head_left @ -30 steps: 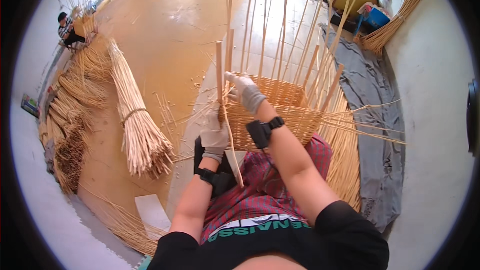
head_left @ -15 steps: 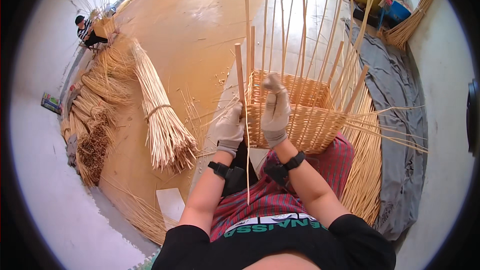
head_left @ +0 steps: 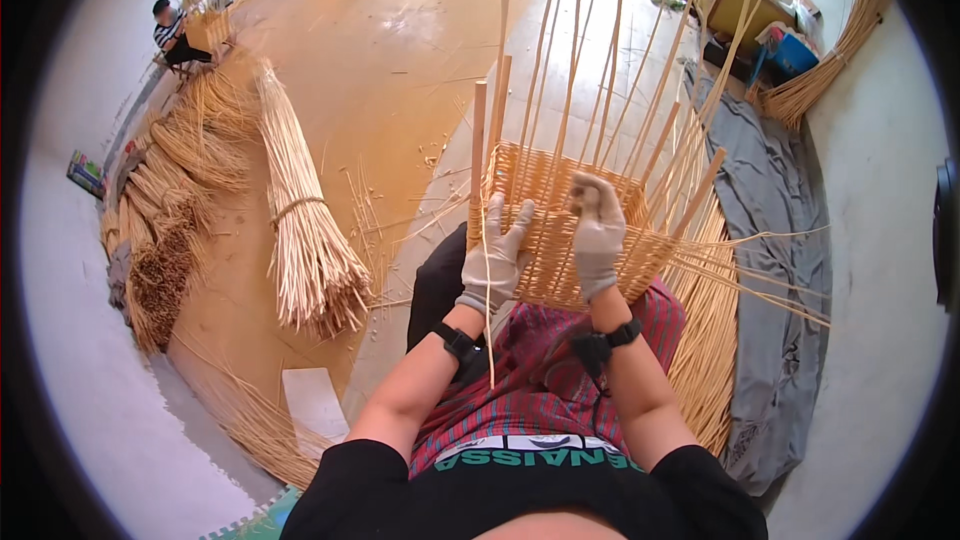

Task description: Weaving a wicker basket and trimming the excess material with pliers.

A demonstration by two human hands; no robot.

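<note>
A half-woven wicker basket (head_left: 550, 275) rests on my lap, tilted, with tall upright stakes rising from its walls. My left hand (head_left: 497, 255), in a pale work glove, lies against the near left part of the weave with its fingers apart. One loose wicker strand (head_left: 490, 345) hangs down across that hand. My right hand (head_left: 600, 240), gloved too, is raised in front of the near wall, its fingers curled together; whatever they hold is hidden. Thick wooden sticks stand at the corners, one stick (head_left: 478, 140) just above my left hand.
A tied bundle of pale wicker rods (head_left: 305, 240) lies on the floor to the left, beside piled bundles (head_left: 165, 210) along the wall. Long rods (head_left: 710, 320) and a grey cloth (head_left: 775, 340) lie to the right. A person (head_left: 175, 35) sits far left with another basket.
My left hand has moved right from the corner stick onto the weave, its fingers spreading. My right hand has shifted right and slightly lower along the basket.
</note>
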